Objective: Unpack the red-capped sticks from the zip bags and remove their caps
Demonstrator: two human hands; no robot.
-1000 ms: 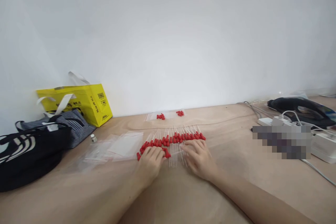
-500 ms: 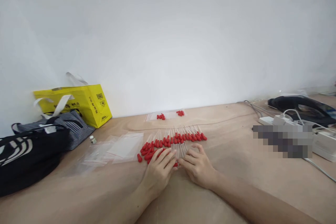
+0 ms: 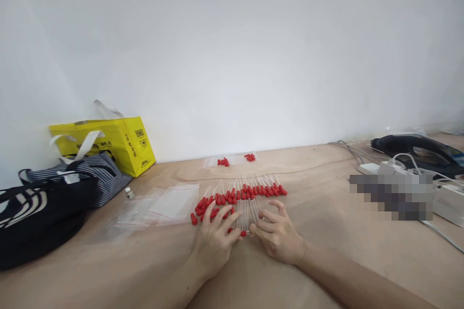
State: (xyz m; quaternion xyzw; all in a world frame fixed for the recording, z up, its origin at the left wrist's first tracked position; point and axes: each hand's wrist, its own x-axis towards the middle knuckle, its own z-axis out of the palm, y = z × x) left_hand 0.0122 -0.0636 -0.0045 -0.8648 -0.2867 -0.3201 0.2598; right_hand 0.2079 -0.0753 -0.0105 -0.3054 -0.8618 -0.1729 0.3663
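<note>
Tabletop [image 3: 319,174], left grip [image 3: 216,240] pinching bulb [image 3: 243,233], right [image 3: 278,237] pinching tube [image 3: 248,232]

soft, even light; the wall [image 3: 232,82] brightest mid-frame (1 patch [image 3: 393,198] at right pixelated).

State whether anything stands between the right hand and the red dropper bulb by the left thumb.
Only a small pale piece shows between right hand and red dropper bulb; the clear dropper tubes lie beyond it.
</note>
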